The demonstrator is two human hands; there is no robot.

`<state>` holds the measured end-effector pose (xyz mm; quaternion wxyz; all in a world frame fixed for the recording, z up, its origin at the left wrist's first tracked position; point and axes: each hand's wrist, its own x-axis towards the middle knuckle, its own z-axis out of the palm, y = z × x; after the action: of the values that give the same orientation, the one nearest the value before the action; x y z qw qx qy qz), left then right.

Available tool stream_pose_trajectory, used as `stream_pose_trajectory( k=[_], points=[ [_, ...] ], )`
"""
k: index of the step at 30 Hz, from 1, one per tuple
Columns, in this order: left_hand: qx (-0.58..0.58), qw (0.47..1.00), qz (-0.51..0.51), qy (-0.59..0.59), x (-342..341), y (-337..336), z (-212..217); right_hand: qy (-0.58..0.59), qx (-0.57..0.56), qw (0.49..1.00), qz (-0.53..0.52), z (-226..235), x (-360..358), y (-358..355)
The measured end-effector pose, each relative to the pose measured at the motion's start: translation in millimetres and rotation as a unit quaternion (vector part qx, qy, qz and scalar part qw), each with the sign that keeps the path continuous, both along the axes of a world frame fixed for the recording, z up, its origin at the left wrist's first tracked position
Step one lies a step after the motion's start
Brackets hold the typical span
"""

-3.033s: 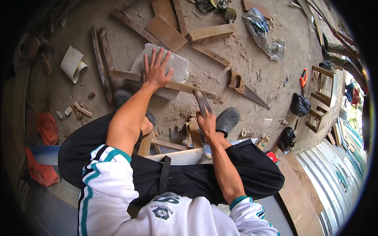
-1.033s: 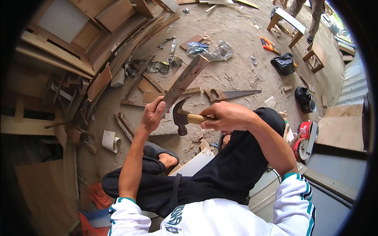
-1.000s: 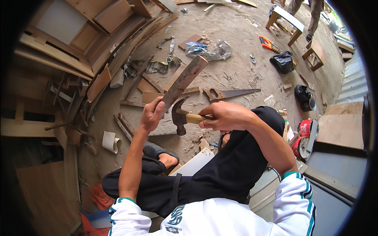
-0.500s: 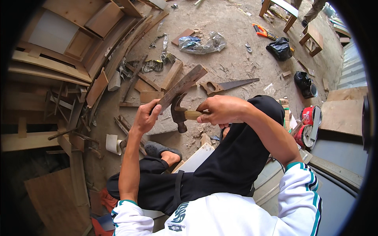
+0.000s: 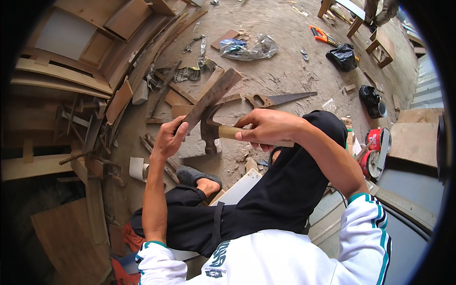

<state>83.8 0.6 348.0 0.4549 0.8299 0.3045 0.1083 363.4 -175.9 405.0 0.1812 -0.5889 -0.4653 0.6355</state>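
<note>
My left hand (image 5: 167, 138) grips the lower end of a narrow wooden strip (image 5: 212, 96), held up and slanting toward the upper right. My right hand (image 5: 268, 128) is closed around the wooden handle of a claw hammer (image 5: 210, 133). The dark hammer head hangs just below the strip, close to my left fingers. Both hands are raised above my knees, over the dusty floor.
A handsaw (image 5: 278, 99) lies on the floor beyond my hands. Wooden planks and offcuts (image 5: 121, 99) pile up at the left. A crumpled plastic bag (image 5: 247, 47), black bags (image 5: 343, 57), small stools (image 5: 380, 45) and a red power tool (image 5: 375, 149) stand to the right.
Three seconds ago my left hand pressed flat on a board on the floor. Since then both hands have lifted, the left holding the strip, the hammer beside it. The view has shifted slightly.
</note>
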Motion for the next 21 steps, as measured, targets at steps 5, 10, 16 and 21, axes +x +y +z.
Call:
stream_pose_trajectory(
  k=[5, 10, 16, 21],
  points=[
    [-0.045, 0.997, 0.048, -0.048, 8, -12, -5, 0.014, 0.010, 0.998, -0.056, 0, -2, 2],
    [-0.165, 0.986, 0.004, -0.020, -7, 4, -16, 0.005, 0.025, 0.997, -0.066, -7, -4, -1],
    [-0.168, 0.983, 0.024, 0.075, -23, 7, -18, 0.037, 0.052, 0.992, -0.110, -17, -2, -4],
    [-0.002, 0.982, 0.092, 0.168, -4, -2, -16, 0.047, 0.054, 0.986, -0.152, -26, -3, -2]
  ],
)
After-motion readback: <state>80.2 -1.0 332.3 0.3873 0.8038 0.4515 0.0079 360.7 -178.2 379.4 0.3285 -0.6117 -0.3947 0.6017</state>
